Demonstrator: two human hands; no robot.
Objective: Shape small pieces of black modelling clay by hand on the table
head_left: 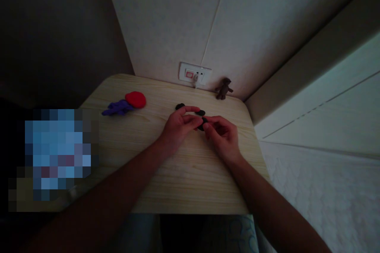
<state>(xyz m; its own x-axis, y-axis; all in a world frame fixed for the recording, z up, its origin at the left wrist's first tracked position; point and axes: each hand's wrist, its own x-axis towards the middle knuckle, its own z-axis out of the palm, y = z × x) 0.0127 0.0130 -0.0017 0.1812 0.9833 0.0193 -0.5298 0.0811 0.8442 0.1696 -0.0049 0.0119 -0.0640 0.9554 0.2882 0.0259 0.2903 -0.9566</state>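
Both hands meet over the middle of the table, around a small black piece (203,125) that looks like modelling clay. My right hand (222,136) pinches it between thumb and forefinger. The thumb and a finger of my left hand (179,126) press at its left side, while the forefinger reaches out above. Just beyond the fingertips lies a second black piece (200,113), close to that left forefinger. Another black lump (179,106) rests behind my left hand, partly hidden by it.
On the table (190,182), a flat red disc (135,99) touches a purple lump (118,107) at the back left. A small brown figure (225,88) stands against the wall at the back right. A plug sits in the wall socket (194,74). A pixelated patch (57,150) covers the left side.
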